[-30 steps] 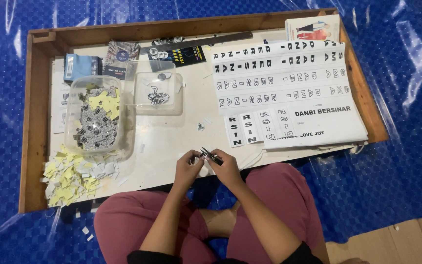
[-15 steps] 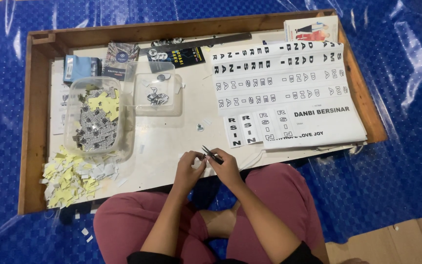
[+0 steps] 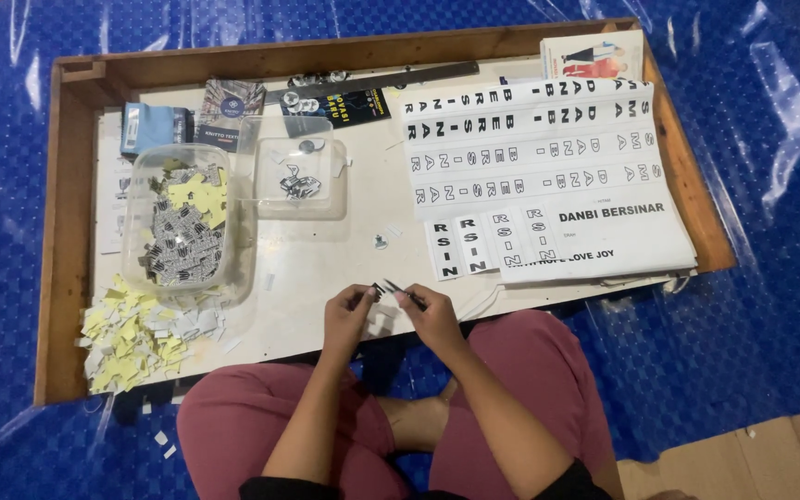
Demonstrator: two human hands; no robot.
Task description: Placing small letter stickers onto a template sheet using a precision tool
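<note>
My left hand (image 3: 349, 313) pinches a tiny dark piece (image 3: 378, 290) between thumb and fingers, just over the near edge of the white work surface (image 3: 326, 259). Close beside it, my right hand (image 3: 432, 315) grips thin dark tweezers (image 3: 397, 292) whose tip points at that piece. The two hands almost touch. Small white scraps lie on the surface under them.
A wooden tray table (image 3: 62, 278) holds a clear tub of cut sticker bits (image 3: 182, 231), a small clear box (image 3: 296, 176), a pile of yellow and white paper scraps (image 3: 136, 338), sheets of black letter stickers (image 3: 548, 176), a metal ruler (image 3: 372, 81) and small packets. Blue tarp surrounds it.
Both hands stay at the near edge, with only slight finger and tweezer shifts around the small piece.
</note>
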